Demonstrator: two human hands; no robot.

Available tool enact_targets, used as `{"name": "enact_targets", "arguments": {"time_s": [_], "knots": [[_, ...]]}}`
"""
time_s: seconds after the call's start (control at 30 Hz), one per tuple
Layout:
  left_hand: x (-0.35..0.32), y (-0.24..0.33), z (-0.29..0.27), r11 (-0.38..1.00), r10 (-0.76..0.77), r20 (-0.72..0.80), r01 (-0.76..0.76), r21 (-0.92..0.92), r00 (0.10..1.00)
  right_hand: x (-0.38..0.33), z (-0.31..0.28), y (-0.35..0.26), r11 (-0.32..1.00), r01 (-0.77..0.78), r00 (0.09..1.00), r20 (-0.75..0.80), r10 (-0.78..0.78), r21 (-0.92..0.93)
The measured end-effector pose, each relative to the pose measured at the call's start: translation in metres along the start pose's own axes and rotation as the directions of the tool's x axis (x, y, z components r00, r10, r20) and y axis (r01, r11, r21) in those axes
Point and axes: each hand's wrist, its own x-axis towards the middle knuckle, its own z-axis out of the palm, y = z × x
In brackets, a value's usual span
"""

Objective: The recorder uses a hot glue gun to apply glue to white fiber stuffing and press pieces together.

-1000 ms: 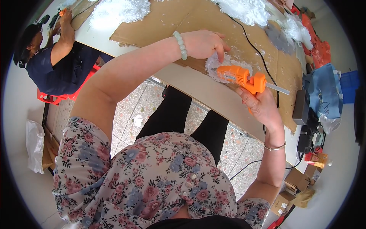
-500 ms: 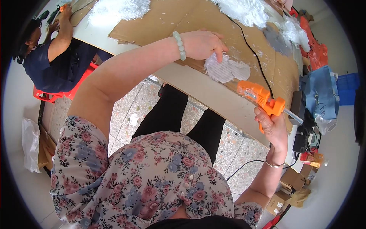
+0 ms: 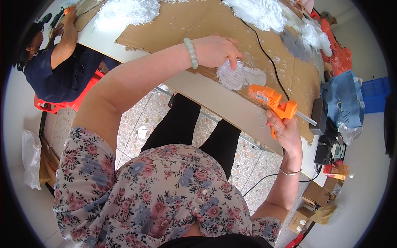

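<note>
R hand [image 3: 286, 131] gripping orange glue gun [image 3: 271, 99]; L hand [image 3: 217, 51] unclenched, fingertip on white pc [image 3: 236, 78].

Left arm [image 3: 142, 76] swung wide, elbow [image 3: 113, 108] bent out to side, forearm slanting forward and across body. Left hand [image 3: 215, 51] palm down, one finger [image 3: 233, 63] pointing down, others loosely spread ahead; palm hidden from here. Right arm [image 3: 282, 188] closer to body, forearm reaching forward. Right wrist [image 3: 293, 158] fairly straight. Right hand [image 3: 287, 133] curled in firm grip, thumb [image 3: 271, 118] up front, rest of fingers mostly out of sight. Hands well apart, left farther forward.
</note>
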Motion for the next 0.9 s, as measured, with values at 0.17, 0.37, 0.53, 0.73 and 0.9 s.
{"name": "enact_targets", "arguments": {"time_s": [0.17,0.37,0.53,0.73,0.9], "knots": [[-0.001,0.001,-0.002,1.0,-0.01,0.014,0.01,0.004,1.0,0.013,0.005,-0.002,0.999,0.05,0.999,-0.011,-0.051,-0.01],[-0.002,0.001,-0.001,1.0,-0.011,0.004,0.011,-0.008,1.0,0.008,0.0,-0.003,0.997,0.042,0.998,-0.038,-0.04,0.059],[-0.002,0.0,-0.001,1.0,0.001,0.013,-0.002,0.015,1.0,-0.008,0.001,-0.001,0.988,0.033,0.999,0.024,-0.037,0.15],[-0.002,0.0,0.0,1.0,0.009,0.001,-0.009,0.011,1.0,0.003,0.01,-0.001,0.997,0.028,0.993,0.108,-0.037,0.077],[-0.003,0.001,-0.002,1.0,0.007,-0.003,-0.007,0.018,1.0,0.008,0.012,0.0,0.969,0.0,0.996,0.087,-0.022,0.245]]}}
